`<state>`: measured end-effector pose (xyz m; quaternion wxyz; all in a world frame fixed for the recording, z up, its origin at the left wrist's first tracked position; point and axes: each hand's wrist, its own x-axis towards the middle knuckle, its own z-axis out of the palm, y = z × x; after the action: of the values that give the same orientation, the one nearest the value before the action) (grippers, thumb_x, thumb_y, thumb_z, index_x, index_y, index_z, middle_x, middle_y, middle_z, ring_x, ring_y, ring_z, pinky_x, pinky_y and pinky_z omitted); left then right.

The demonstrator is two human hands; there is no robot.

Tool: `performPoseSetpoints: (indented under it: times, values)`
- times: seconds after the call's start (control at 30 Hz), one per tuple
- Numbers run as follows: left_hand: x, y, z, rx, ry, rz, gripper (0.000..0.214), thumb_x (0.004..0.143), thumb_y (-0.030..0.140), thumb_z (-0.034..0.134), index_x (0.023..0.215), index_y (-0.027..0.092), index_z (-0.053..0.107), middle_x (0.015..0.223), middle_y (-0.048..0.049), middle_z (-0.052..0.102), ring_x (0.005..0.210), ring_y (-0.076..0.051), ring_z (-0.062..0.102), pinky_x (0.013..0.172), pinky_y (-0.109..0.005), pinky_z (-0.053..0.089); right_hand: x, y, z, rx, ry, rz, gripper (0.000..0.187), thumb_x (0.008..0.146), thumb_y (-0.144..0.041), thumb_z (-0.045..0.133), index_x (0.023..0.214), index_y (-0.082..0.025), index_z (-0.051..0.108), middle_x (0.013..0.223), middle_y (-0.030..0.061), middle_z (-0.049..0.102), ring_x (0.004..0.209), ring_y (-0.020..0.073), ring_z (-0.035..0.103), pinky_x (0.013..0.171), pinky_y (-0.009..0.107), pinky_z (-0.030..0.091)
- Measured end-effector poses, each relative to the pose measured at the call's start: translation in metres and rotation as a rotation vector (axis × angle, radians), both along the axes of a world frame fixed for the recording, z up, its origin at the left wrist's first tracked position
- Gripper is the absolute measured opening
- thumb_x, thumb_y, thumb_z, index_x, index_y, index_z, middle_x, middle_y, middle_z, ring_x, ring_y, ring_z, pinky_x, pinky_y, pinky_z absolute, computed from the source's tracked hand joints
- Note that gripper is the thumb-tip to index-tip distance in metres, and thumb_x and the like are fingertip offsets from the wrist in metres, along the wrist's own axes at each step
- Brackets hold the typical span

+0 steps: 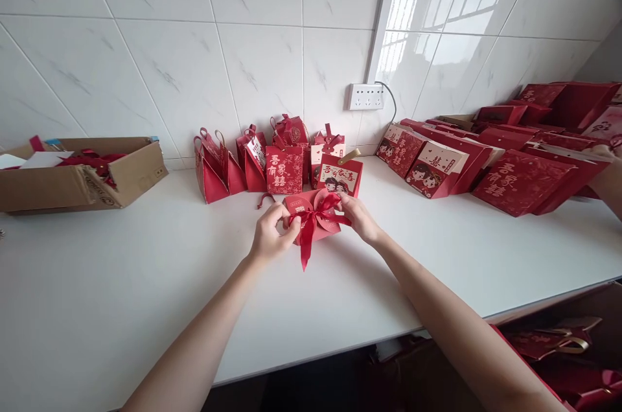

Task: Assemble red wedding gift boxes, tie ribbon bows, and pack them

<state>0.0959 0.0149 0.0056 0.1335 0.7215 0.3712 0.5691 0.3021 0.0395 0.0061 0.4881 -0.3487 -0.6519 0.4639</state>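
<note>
A small red gift box (321, 230) with petal-like flaps lies on the white counter in front of me. Across its top a red ribbon (307, 245) is tied in a bow, one tail hanging over the near side. My left hand (273, 230) pinches the bow's left part between thumb and fingers. On the other side my right hand (358, 217) is closed on the bow's upper right loop. Just behind the box stand a red patterned box (284, 170) and a box with a cartoon couple (340, 173).
Several red handled boxes (211, 172) stand near the wall. An open cardboard box (140, 169) with red items is at left. Many red gift boxes (522, 182) crowd the right, where another person's hand (607, 172) shows. A socket (365, 97) is on the wall.
</note>
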Motion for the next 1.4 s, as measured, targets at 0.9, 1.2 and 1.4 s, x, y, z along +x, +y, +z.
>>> performPoseSetpoints:
  times: [0.9,1.2,1.4]
  values:
    - [-0.002,0.003,-0.001,-0.216,-0.129,0.035,0.032,0.080,0.040,0.049,0.060,0.022,0.032,0.057,0.0054,0.030,0.052,-0.011,0.030,0.051,-0.025,0.028,-0.016,0.002,-0.007,-0.163,0.214,0.096,0.045,0.070,-0.060,0.067,0.067,-0.019,0.048,0.103,0.0085,0.063,0.083,0.0171,0.061,0.076,0.035,0.052]
    - [-0.008,0.006,-0.002,-0.193,-0.170,0.034,0.034,0.079,0.034,0.050,0.056,0.021,0.028,0.054,0.0056,0.026,0.049,-0.009,0.026,0.046,-0.024,0.024,-0.005,0.000,-0.002,0.032,0.031,0.108,0.068,0.049,-0.049,0.085,0.099,-0.022,0.048,0.126,0.0124,0.048,0.110,0.0268,0.054,0.081,0.038,0.050]
    - [-0.007,0.006,0.000,-0.144,-0.155,0.008,0.031,0.076,0.030,0.052,0.054,0.021,0.032,0.053,0.0053,0.032,0.048,-0.010,0.033,0.046,-0.023,0.031,-0.003,-0.005,-0.003,0.498,-0.503,0.080,0.124,0.058,-0.032,0.081,0.148,-0.018,-0.003,0.150,0.0231,0.016,0.140,0.0356,0.020,0.111,0.053,0.026]
